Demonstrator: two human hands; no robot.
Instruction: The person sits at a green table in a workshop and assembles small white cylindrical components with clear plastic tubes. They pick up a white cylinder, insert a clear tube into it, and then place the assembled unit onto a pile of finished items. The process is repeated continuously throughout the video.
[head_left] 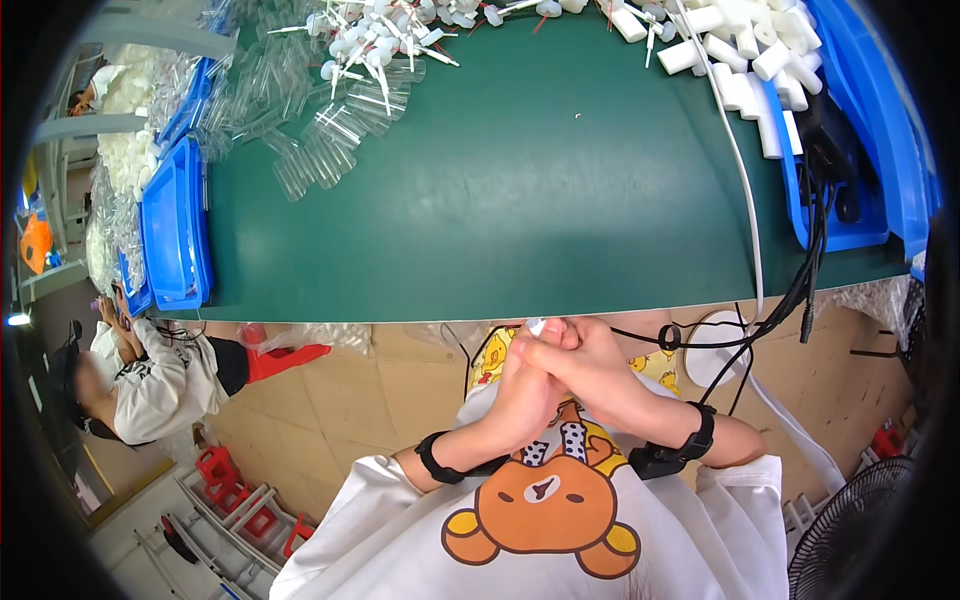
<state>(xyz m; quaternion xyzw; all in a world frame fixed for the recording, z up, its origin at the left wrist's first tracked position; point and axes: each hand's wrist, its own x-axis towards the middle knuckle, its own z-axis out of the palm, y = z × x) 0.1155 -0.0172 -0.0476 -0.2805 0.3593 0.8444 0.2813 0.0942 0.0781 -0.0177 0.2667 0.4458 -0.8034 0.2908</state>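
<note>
Just off the near edge of the green table, my two hands are closed together in front of my body. My left hand has its fingers folded in against the other hand. Across it lies my right hand, its fingers wrapped over and its thumb pressed down. A small white piece pokes out at the top between the fingers. Its kind cannot be told, as most of it is hidden, and which hand grips it is unclear. Both wrists wear black bands.
Clear plastic tubes and white stemmed parts lie at the back left. White foam-like cylinders pile up back right, beside a blue bin. Black cables hang over the right edge. Blue trays and a co-worker are left.
</note>
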